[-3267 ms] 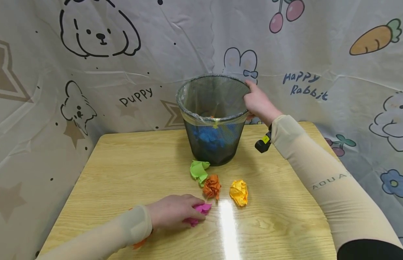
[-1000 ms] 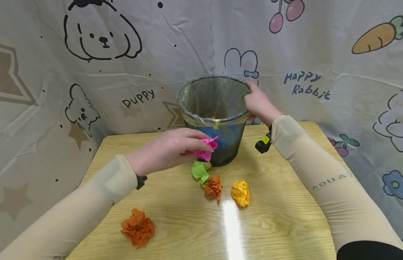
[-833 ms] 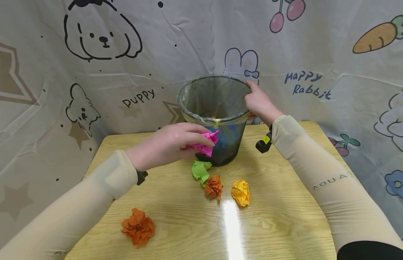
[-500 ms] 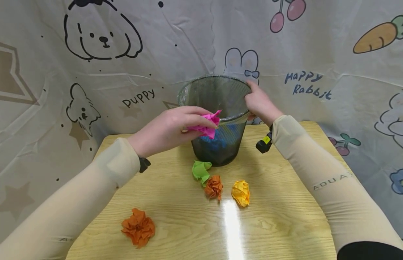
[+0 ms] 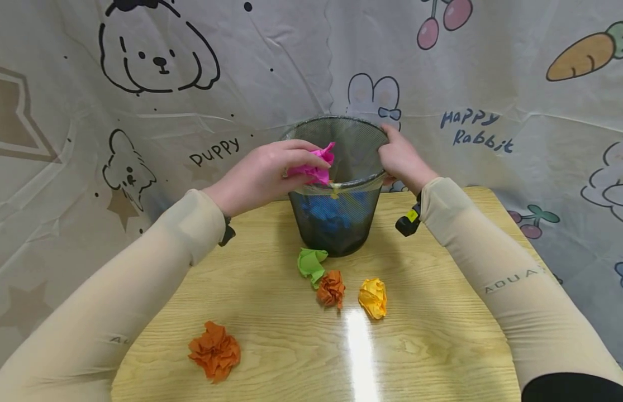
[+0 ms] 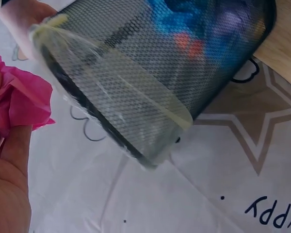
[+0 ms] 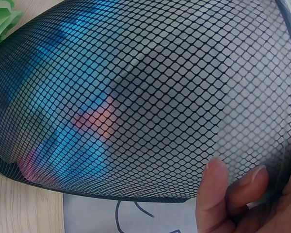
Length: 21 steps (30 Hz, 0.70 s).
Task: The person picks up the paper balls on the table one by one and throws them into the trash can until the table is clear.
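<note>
My left hand (image 5: 268, 173) holds a crumpled pink paper ball (image 5: 318, 164) between thumb and fingers, over the near left rim of a black mesh wastebasket (image 5: 336, 243). In the left wrist view the pink paper (image 6: 31, 99) is apart from the basket's rim, level with its mouth. My right hand (image 5: 404, 159) grips the basket's rim at the right; the right wrist view shows its fingers (image 7: 213, 187) against the outside of the mesh. A clear plastic liner folds over the rim. Blue and some orange crumpled paper (image 7: 97, 121) shows through the mesh inside.
Below the basket lie a green paper ball (image 5: 312, 265), a dark orange one (image 5: 331, 290) and a yellow one (image 5: 373, 298). Another orange ball (image 5: 214, 353) sits at the front left of the wooden table (image 5: 432, 335). A printed cloth (image 5: 271, 56) hangs close behind the basket.
My left hand has picked the pink paper ball up off the table and raised it, up past the basket's side to its rim. My right hand has stayed on the rim.
</note>
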Motion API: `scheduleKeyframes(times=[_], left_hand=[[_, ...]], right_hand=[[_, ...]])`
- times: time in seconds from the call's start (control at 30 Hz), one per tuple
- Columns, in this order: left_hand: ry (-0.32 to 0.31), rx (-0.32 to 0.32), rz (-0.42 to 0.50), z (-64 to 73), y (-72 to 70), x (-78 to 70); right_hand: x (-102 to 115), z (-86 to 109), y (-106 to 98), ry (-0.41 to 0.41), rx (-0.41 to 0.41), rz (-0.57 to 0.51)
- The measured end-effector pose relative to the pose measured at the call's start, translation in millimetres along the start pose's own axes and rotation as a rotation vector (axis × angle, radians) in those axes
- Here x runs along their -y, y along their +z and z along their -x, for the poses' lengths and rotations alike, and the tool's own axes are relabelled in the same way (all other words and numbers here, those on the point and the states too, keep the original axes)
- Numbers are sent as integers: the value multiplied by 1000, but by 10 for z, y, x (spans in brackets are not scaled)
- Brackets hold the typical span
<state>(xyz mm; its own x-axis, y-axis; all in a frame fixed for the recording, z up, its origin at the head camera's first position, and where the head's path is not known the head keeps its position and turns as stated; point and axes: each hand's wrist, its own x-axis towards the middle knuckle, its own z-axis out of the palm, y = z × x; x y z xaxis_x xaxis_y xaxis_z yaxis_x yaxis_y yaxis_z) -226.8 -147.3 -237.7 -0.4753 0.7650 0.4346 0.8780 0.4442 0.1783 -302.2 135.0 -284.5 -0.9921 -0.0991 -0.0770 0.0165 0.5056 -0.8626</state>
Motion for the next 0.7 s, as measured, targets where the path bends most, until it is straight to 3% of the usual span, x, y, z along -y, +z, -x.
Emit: scheduleKeyframes(times=[0.37,0.7], left_hand=[[-106,12,-37,-176,-2,248],[-320,53,4,-310,107,427]], right_hand=[[-7,6,3,-8,-2,-11],[-16,-4,26,-10,-8,-11]])
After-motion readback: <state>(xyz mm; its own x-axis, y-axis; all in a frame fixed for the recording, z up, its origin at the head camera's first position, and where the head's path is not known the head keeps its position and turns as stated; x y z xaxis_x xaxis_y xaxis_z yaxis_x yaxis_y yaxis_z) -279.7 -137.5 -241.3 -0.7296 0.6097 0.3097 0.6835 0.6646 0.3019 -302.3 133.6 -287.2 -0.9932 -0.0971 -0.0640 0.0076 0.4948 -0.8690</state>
